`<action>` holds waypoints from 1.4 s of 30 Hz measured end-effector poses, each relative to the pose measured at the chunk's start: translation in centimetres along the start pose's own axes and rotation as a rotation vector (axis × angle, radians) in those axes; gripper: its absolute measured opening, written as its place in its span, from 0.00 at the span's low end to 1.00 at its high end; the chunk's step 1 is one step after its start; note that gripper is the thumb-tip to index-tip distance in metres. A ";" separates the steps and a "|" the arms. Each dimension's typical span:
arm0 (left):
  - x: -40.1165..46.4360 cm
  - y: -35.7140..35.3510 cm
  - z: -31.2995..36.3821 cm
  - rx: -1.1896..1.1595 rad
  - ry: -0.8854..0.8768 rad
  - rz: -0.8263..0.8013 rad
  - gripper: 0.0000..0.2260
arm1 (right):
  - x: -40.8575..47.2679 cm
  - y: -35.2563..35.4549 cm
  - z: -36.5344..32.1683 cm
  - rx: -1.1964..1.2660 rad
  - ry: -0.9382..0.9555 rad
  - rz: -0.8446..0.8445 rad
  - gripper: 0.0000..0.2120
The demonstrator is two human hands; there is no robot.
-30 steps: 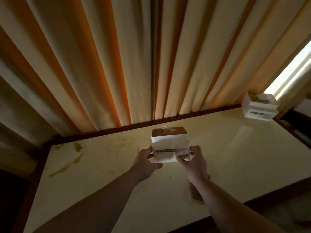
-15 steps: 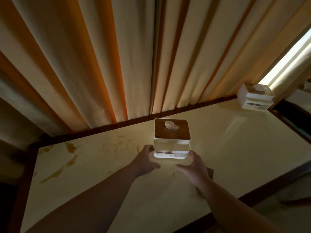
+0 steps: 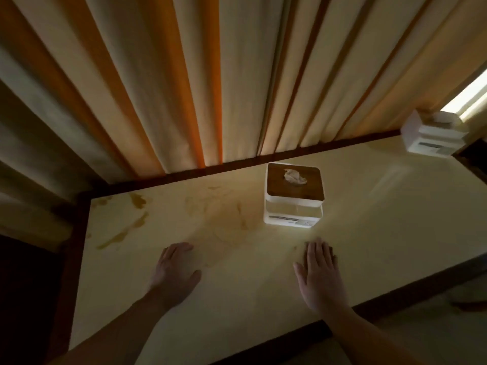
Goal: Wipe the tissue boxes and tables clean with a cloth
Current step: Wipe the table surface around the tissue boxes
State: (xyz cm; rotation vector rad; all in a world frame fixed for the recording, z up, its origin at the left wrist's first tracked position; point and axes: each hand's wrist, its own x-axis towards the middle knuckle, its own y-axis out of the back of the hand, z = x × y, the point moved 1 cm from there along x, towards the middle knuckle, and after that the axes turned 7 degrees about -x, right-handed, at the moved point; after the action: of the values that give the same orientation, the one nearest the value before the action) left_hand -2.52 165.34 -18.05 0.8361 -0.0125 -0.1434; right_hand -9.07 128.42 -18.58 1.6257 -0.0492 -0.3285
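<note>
A white tissue box with a brown wooden lid and a tissue poking out stands upright on the cream table, near its far edge. My left hand hovers low over the table to the box's near left, fingers loosely bent, holding nothing. My right hand lies flat with straight fingers just in front of the box, apart from it. Brown stains mark the table's left part. The cloth is not visible; it may lie under my right hand.
A second white tissue box sits at the table's far right corner. Long beige and orange curtains hang right behind the table. A dark wooden rim borders the tabletop; a bright window gap shows at the right.
Both hands let go of the tissue box, which now stands on the table, and pulled back toward me. The brown cloth seen under my right wrist is no longer visible.
</note>
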 end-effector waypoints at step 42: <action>-4.2 4.9 -7.1 0.361 0.055 -0.003 0.51 | 13.8 2.5 -23.6 -0.107 0.270 -0.036 0.41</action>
State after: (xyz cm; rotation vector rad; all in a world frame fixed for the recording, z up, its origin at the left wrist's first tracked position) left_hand -5.64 174.39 -18.95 1.2002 0.0153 -0.1219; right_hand 10.24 147.94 -17.51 1.5534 0.1996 -0.1351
